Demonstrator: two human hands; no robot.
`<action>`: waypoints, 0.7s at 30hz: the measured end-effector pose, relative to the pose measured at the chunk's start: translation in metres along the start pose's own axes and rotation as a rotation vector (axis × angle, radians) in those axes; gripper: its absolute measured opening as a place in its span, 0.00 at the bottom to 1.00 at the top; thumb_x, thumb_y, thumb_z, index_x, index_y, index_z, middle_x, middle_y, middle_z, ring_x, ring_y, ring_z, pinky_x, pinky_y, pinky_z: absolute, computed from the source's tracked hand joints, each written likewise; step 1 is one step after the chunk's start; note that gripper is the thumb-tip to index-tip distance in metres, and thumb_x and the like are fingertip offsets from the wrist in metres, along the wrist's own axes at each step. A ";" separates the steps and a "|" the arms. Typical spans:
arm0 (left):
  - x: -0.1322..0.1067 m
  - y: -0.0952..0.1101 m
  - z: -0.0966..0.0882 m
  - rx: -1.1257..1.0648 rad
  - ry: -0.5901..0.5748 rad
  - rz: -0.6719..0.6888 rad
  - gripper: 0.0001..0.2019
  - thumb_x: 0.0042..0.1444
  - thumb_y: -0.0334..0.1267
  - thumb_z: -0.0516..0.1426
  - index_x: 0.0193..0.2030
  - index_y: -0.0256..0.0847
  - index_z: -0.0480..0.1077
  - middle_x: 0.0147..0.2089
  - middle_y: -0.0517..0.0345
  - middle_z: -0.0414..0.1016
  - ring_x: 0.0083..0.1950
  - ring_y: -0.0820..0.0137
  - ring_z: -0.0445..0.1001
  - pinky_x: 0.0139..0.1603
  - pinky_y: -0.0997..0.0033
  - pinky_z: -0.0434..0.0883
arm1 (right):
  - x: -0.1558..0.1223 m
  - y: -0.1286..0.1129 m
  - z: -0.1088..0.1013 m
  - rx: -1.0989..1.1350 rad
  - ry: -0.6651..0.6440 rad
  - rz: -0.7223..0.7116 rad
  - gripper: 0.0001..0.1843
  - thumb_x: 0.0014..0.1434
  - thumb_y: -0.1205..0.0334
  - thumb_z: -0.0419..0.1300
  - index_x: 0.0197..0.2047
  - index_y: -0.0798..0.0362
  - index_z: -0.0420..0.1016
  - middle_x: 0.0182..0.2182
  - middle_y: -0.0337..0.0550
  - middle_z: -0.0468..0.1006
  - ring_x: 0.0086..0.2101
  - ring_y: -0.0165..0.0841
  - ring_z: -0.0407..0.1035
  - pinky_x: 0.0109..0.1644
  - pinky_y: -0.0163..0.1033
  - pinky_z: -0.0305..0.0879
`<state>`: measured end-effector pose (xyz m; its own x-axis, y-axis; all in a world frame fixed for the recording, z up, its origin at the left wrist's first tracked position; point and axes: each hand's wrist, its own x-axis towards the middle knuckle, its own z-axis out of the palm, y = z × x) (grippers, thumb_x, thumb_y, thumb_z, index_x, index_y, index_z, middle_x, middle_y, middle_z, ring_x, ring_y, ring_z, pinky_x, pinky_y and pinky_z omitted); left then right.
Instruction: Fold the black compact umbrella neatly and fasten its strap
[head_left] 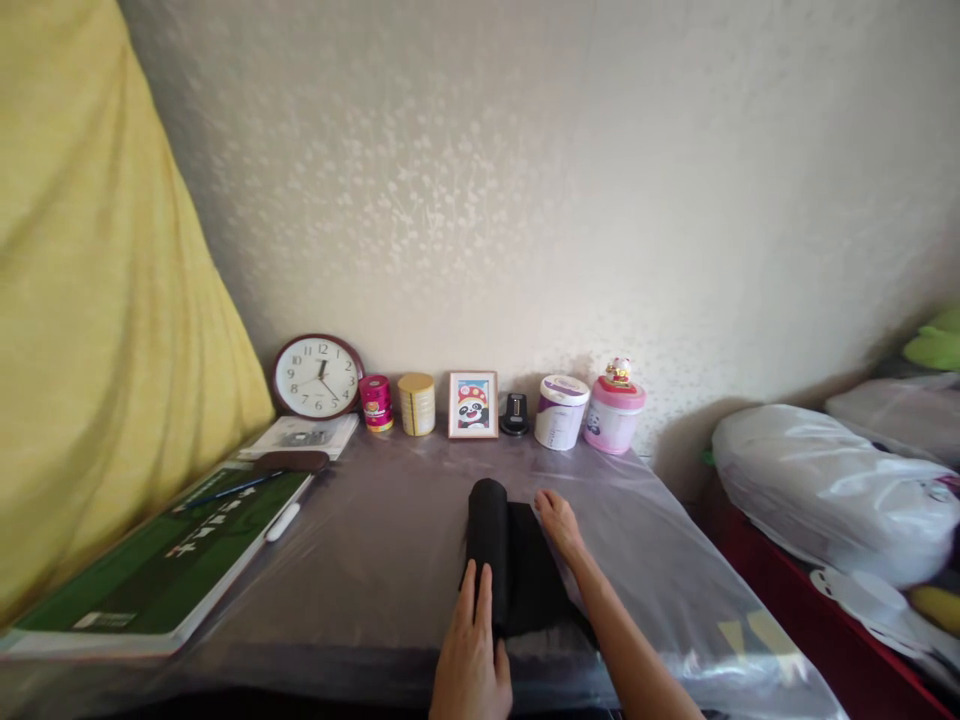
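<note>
A black cloth (534, 585) lies near the table's front edge, its left side wound into a thick upright-pointing roll (487, 525) and its right side flat. My left hand (471, 650) rests on the near end of the roll, fingers stretched along it and thumb at its right side. At the far right corner of the flat part is my right hand (556, 520), its fingers curled closed at the cloth's edge. The fingertips of that hand are partly hidden.
Along the wall stand a clock (319, 377), a pink can (376, 404), a yellow-lidded can (416, 405), a panda picture frame (473, 405), a small black device (515, 414) and two tubs (562, 413). A green book (165, 560) lies left; plastic bags (832, 490) sit right.
</note>
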<state>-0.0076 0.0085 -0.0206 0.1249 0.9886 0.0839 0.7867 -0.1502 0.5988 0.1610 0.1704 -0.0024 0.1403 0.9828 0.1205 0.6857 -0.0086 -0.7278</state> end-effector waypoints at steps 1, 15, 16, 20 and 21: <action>-0.001 0.001 -0.001 0.003 0.004 -0.001 0.38 0.48 0.25 0.45 0.66 0.38 0.35 0.70 0.54 0.30 0.68 0.69 0.39 0.65 0.67 0.49 | -0.006 0.004 -0.005 0.011 -0.017 0.008 0.20 0.59 0.59 0.43 0.36 0.57 0.74 0.32 0.46 0.78 0.34 0.35 0.72 0.38 0.36 0.64; -0.006 0.006 -0.003 0.013 0.070 -0.012 0.34 0.52 0.27 0.45 0.66 0.38 0.35 0.70 0.51 0.28 0.68 0.69 0.42 0.63 0.70 0.52 | -0.070 -0.018 -0.012 0.125 -0.120 -0.014 0.19 0.50 0.57 0.57 0.44 0.56 0.71 0.38 0.46 0.77 0.39 0.39 0.71 0.37 0.40 0.70; -0.005 0.006 -0.003 0.019 0.067 -0.018 0.35 0.52 0.27 0.45 0.66 0.38 0.35 0.69 0.51 0.28 0.68 0.68 0.43 0.63 0.69 0.53 | -0.071 -0.024 -0.011 0.149 -0.145 0.016 0.19 0.50 0.58 0.56 0.46 0.56 0.70 0.38 0.45 0.76 0.38 0.38 0.71 0.33 0.38 0.71; -0.004 0.009 -0.004 0.054 0.045 -0.053 0.35 0.50 0.27 0.46 0.66 0.37 0.37 0.69 0.50 0.30 0.67 0.67 0.44 0.63 0.69 0.53 | -0.074 -0.047 -0.004 0.256 -0.207 0.080 0.21 0.50 0.60 0.56 0.48 0.54 0.67 0.35 0.42 0.74 0.30 0.32 0.70 0.18 0.31 0.68; -0.004 0.009 -0.003 0.059 0.046 -0.054 0.35 0.50 0.27 0.46 0.66 0.37 0.37 0.69 0.50 0.31 0.67 0.67 0.44 0.63 0.69 0.53 | -0.074 -0.051 -0.001 0.275 -0.209 0.075 0.21 0.50 0.60 0.56 0.48 0.54 0.67 0.33 0.40 0.73 0.28 0.30 0.69 0.18 0.31 0.68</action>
<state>-0.0029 0.0031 -0.0130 0.0541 0.9945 0.0901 0.8262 -0.0953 0.5553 0.1161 0.0974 0.0268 0.0141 0.9981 -0.0602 0.4575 -0.0600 -0.8872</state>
